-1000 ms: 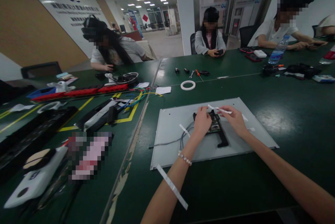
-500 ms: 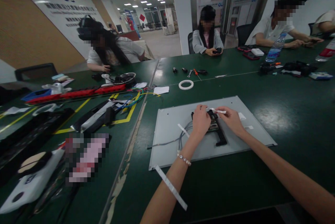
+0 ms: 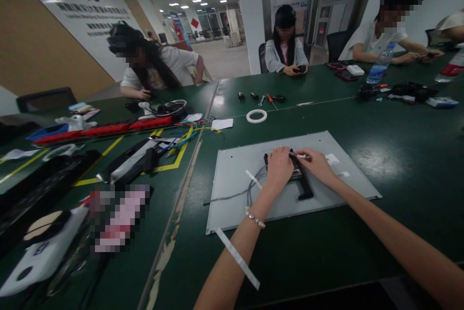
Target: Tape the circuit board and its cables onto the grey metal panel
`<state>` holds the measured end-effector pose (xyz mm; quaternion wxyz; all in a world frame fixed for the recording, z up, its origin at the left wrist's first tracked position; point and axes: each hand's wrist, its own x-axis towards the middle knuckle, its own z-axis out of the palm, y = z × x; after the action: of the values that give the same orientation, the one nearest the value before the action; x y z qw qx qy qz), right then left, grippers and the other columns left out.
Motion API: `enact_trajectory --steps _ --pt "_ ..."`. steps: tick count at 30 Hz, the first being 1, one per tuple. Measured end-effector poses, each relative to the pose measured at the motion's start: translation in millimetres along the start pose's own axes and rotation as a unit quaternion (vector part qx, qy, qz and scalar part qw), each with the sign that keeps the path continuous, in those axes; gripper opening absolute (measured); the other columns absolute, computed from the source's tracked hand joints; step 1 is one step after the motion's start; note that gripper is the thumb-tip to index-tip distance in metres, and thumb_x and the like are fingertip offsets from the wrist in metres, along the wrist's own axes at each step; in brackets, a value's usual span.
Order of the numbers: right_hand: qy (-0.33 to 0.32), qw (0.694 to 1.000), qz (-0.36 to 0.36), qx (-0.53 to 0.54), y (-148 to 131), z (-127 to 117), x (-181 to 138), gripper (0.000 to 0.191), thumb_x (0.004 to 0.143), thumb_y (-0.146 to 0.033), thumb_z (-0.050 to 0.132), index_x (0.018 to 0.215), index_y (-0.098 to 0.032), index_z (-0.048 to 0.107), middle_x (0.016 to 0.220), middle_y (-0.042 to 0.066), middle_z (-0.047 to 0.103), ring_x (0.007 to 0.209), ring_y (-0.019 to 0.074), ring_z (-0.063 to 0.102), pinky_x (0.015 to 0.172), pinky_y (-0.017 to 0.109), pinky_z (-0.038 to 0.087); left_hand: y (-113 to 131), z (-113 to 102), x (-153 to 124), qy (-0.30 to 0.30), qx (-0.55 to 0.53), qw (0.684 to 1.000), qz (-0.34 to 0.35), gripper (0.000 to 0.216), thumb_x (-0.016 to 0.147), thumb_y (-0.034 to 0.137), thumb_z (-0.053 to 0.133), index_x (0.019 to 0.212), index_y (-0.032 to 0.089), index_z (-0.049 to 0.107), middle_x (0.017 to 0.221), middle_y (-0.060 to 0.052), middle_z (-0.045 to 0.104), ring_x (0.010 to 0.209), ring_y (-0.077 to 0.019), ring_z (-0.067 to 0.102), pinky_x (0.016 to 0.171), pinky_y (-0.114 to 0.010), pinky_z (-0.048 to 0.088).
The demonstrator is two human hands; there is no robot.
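On a flat pale grey panel (image 3: 232, 182) lies a black plastic frame (image 3: 305, 191) with a circuit board partly showing inside it. My left hand (image 3: 280, 167) is over the frame's upper left part, fingers bent and closed at one end of a short strip of white tape (image 3: 301, 156). The thumb and fingers of my right hand (image 3: 316, 165) pinch the strip's other end, just above the frame. Grey cables (image 3: 250, 189) run out from under my left hand across the panel. Another long white tape strip (image 3: 237, 259) hangs along my left forearm.
A roll of white tape (image 3: 256, 116) lies behind the panel, with a screwdriver (image 3: 271, 101) and wrench (image 3: 261, 100) farther back. Pieces of white tape (image 3: 331, 159) stick to the panel's right side. Black housings (image 3: 134, 160) and cables crowd the left table. Several people sit around.
My right hand has moved slightly left and closer to my left hand, bringing the tape strip down nearer the frame. The camera view has shifted a little.
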<state>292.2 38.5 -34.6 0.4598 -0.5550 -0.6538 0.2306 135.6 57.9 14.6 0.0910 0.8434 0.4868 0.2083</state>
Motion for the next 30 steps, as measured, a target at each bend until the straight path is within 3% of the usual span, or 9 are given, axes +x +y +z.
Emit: enact_trajectory --steps 5,12,19,21,25,30 --pt "0.001 1.000 -0.023 -0.021 6 -4 -1 0.023 0.079 -0.020 0.049 0.094 -0.019 0.067 0.103 0.005 0.065 0.091 0.0160 0.061 0.077 0.029 0.050 -1 3 -2 -0.052 0.036 0.998 0.016 0.033 0.088 0.010 0.038 0.114 0.016 0.057 0.110 -0.011 0.066 0.106 -0.0224 0.058 0.096 -0.037 0.036" --pt "-0.036 0.994 -0.063 -0.078 9 -27 -8 0.017 0.077 -0.014 0.049 0.082 -0.019 0.065 0.101 0.004 0.064 0.091 0.0170 0.059 0.079 0.031 0.048 1 4 -2 -0.059 0.063 0.996 0.007 0.034 0.089 0.013 0.037 0.121 0.016 0.050 0.110 -0.011 0.065 0.105 -0.0228 0.059 0.098 -0.040 0.033" --pt "-0.071 0.981 -0.118 -0.140 3 -27 -11 0.038 0.072 -0.004 0.046 0.102 -0.020 0.063 0.114 0.005 0.060 0.105 0.0184 0.055 0.094 0.036 0.044 3 4 -3 -0.049 0.067 0.997 0.004 0.030 0.092 0.018 0.037 0.119 0.018 0.049 0.111 -0.010 0.063 0.106 -0.0243 0.057 0.096 -0.041 0.034" --pt "-0.080 0.974 -0.136 -0.161 1 -28 -12 0.039 0.074 -0.005 0.048 0.106 -0.021 0.062 0.119 0.004 0.058 0.108 0.0184 0.055 0.096 0.036 0.044 3 4 -3 -0.054 0.068 0.996 0.003 0.029 0.092 0.019 0.037 0.118 0.018 0.049 0.111 -0.010 0.063 0.107 -0.0241 0.056 0.096 -0.040 0.034" --pt "-0.081 0.969 -0.154 -0.174 -2 -31 -13 0.022 0.084 -0.015 0.050 0.097 -0.021 0.066 0.114 0.003 0.061 0.103 0.0178 0.058 0.094 0.036 0.046 5 2 -2 -0.062 0.068 0.996 -0.002 0.027 0.092 0.018 0.037 0.116 0.018 0.050 0.111 -0.010 0.063 0.107 -0.0233 0.056 0.096 -0.039 0.034" --pt "-0.098 0.962 -0.161 -0.196 -3 -37 -13 0.022 0.088 -0.018 0.049 0.099 -0.021 0.068 0.106 0.002 0.066 0.099 0.0173 0.060 0.092 0.036 0.047 5 1 -3 -0.063 0.063 0.996 -0.004 0.027 0.092 0.018 0.037 0.116 0.017 0.049 0.113 -0.011 0.062 0.109 -0.0230 0.055 0.097 -0.038 0.032"
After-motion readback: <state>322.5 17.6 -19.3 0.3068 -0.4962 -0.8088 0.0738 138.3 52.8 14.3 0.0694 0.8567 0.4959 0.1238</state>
